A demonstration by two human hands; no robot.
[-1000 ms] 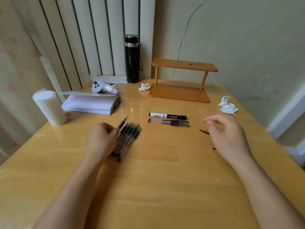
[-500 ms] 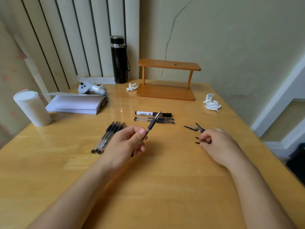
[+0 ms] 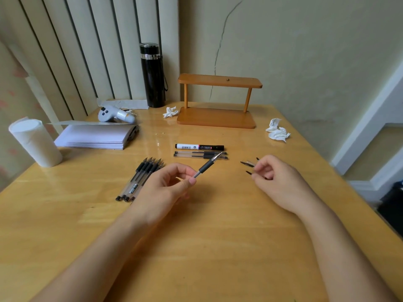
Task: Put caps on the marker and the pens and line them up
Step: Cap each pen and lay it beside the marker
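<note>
Wooden table seen from the head camera. The marker lies crosswise at mid-table, capped in black, its white label carrying a barcode and a small square mark; the print is too small to read. Just near of it and parallel lie two capped pens with clear barrels, close together. To the left, a bundle of uncapped pens lies side by side, tips pointing far-right, dark grips aligned; one barrel bears a barcode sticker, unreadable. The left hand pinches another uncapped pen by its barrel between thumb and fingers, above the table, tip aimed up and far-right towards the capped pair. The right hand, fingers curled, sits at the loose caps to the right of the capped row; one dark cap pokes out at its fingertips, but whether it is gripped cannot be told. At the far edge stands a black flask with a silver band, lid on, contents hidden. At far left stands a white paper roll.
</note>
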